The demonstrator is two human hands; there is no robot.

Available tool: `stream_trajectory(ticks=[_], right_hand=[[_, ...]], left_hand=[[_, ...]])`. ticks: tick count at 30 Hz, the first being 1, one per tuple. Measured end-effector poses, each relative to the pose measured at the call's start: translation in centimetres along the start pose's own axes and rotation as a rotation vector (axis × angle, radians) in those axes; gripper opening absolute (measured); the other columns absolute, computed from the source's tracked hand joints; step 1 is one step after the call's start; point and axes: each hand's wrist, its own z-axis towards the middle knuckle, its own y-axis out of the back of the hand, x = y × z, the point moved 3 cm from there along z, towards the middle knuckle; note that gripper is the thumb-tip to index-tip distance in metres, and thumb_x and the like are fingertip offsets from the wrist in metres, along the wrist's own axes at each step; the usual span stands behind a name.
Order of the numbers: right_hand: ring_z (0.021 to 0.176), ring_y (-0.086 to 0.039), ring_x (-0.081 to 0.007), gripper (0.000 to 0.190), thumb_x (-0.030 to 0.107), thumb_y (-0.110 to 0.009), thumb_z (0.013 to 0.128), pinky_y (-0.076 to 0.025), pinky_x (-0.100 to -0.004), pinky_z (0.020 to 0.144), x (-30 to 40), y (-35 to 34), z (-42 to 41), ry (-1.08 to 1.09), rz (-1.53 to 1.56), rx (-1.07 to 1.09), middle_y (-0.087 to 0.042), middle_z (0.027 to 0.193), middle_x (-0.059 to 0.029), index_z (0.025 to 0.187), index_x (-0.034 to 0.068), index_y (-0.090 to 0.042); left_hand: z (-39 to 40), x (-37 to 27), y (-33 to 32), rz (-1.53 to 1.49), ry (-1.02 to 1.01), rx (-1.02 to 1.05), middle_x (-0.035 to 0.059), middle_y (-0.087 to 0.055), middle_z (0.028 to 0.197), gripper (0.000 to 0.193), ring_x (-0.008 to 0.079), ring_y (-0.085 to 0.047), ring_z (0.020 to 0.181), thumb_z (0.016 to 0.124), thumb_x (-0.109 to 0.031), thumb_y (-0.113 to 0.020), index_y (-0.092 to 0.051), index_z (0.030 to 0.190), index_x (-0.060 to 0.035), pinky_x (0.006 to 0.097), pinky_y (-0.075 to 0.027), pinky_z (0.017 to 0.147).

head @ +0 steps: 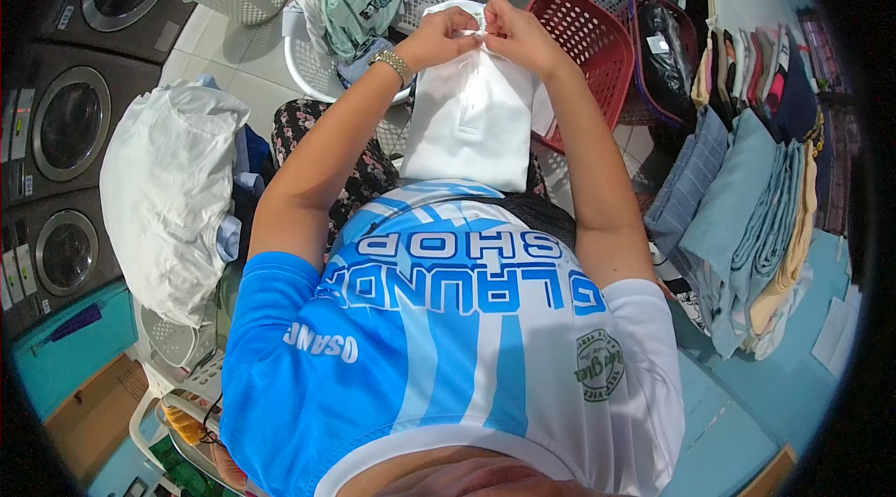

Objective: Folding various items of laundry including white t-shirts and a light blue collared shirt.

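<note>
A folded white polo shirt [469, 119] lies front side up across my lap, its collar end away from me and its button placket showing. At the collar, my left hand [448, 35], with a metal-band watch on the wrist, pinches the white cloth between thumb and fingers. Close beside it, my right hand [514, 35] pinches the same collar near its front opening. The fingertips of both hands nearly meet there. Whatever small part lies between the fingertips is hidden.
A white basket [301, 66] of clothes and a red basket [619, 56] stand beyond my lap. White cloth [168, 196] is heaped at left, near front-loading machines [70, 122]. Folded clothes [735, 182] stand in rows on a blue table [791, 385] at right.
</note>
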Motion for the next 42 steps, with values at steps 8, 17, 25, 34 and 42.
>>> stream_trajectory(ticks=[8,17,25,34,42], right_hand=[[0.068,-0.048,-0.0087,0.022,0.004,-0.062,0.074,-0.043,-0.0243,0.061,0.0,-0.2,0.0,-0.003,-0.045,-0.014,-0.051,0.072,-0.0015,0.089,0.004,-0.045],[0.071,-0.055,-0.0169,0.021,0.0,-0.059,0.08,-0.046,-0.0288,0.067,-0.4,-0.1,0.1,0.046,-0.096,-0.025,-0.056,0.077,-0.0085,0.094,0.003,-0.044],[0.079,-0.06,-0.0281,0.022,-0.002,-0.057,0.08,-0.047,-0.0332,0.07,0.7,-0.2,-0.1,0.098,-0.136,-0.062,-0.059,0.083,-0.0144,0.097,0.004,-0.044],[0.08,-0.061,-0.0249,0.022,-0.001,-0.058,0.08,-0.047,-0.0321,0.072,1.1,0.0,-0.1,0.124,-0.11,-0.064,-0.06,0.084,-0.0129,0.097,0.003,-0.046],[0.081,-0.061,-0.026,0.021,0.0,-0.058,0.082,-0.047,-0.033,0.073,0.4,-0.4,0.0,0.019,-0.105,-0.005,-0.059,0.085,-0.0134,0.097,0.003,-0.045]], left_hand=[[0.4,0.6,-0.3,0.096,0.008,-0.002,0.0061,-0.059,0.106,0.028,0.0087,-0.056,0.089,0.083,-0.008,-0.065,-0.058,0.107,0.0031,0.0226,-0.047,0.077],[-0.1,-0.3,-1.0,0.011,-0.155,-0.062,-0.0023,-0.051,0.099,0.023,0.0063,-0.052,0.086,0.084,-0.007,-0.061,-0.06,0.104,0.0034,0.0211,-0.044,0.074],[-0.1,0.1,-0.5,-0.245,-0.084,0.033,-0.0015,-0.051,0.109,0.021,0.0072,-0.053,0.096,0.085,-0.006,-0.06,-0.061,0.105,0.0008,0.0219,-0.043,0.084],[0.1,-0.2,-0.7,-0.212,-0.005,0.055,0.0006,-0.052,0.114,0.033,0.0082,-0.052,0.1,0.083,-0.013,-0.068,-0.058,0.112,0.0004,0.0232,-0.042,0.089],[-0.4,-0.7,-0.3,-0.261,-0.003,0.125,0.002,-0.047,0.117,0.036,0.0101,-0.048,0.106,0.082,-0.013,-0.07,-0.058,0.113,0.0003,0.0233,-0.04,0.092]])
